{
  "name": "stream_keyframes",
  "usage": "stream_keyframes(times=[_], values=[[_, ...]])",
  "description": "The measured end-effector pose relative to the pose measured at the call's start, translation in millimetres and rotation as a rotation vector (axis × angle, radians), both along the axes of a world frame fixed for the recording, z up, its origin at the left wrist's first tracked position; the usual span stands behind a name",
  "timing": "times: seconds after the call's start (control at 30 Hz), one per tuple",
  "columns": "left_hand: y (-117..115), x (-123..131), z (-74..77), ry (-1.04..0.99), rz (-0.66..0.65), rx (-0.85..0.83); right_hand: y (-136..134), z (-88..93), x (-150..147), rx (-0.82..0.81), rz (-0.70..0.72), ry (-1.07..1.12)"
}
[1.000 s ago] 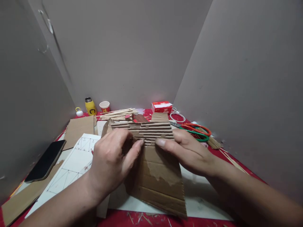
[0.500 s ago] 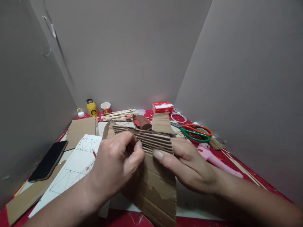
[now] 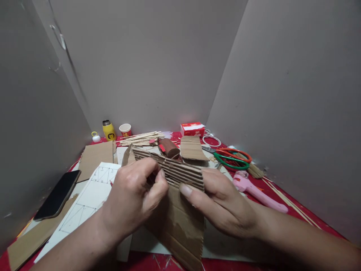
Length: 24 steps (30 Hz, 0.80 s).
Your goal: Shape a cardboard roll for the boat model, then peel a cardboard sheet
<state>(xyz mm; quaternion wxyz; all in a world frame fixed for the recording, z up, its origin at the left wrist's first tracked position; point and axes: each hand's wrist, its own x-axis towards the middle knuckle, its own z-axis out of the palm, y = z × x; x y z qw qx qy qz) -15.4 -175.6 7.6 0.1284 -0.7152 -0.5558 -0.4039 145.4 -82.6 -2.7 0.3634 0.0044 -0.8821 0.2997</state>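
Right hand (image 3: 225,207) grips the cardboard (image 3: 180,220) above the desk (image 3: 145,259); left hand (image 3: 135,188) pinches its ribbed end. I see that end dips lower than a second ago, seemingly still workable, uncovering the brown roll (image 3: 169,148) beyond the cardboard.

Left hand (image 3: 141,184): curled, thumb near forefinger | right hand (image 3: 222,205): thumb extended, fingers partly hidden | forearms (image 3: 84,237) converging

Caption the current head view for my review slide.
Right hand gripping a cardboard piece, left hand closed at its exposed ridges, orange-and-green scissors lying beyond.
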Motion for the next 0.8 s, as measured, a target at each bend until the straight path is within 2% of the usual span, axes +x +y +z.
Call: stream_keyframes(times=[0.27, 0.47, 0.63, 0.8], values=[[6, -10, -3.7, 0.006, 0.117, 0.105, -1, 0.6, 0, -0.064, -0.063, 0.017], [1, -26, 11.7, -0.067, 0.216, 0.082, 6, 7.9, 7, -0.204, -0.147, 0.009], [-8, -24, 21.5, -0.154, 0.145, 0.029, 13, 6.9, 10, -0.294, -0.264, 0.022], [-11, -6, 10.1, -0.181, 0.057, -0.087, 7, 5.3, 7, -0.239, -0.174, 0.026]])
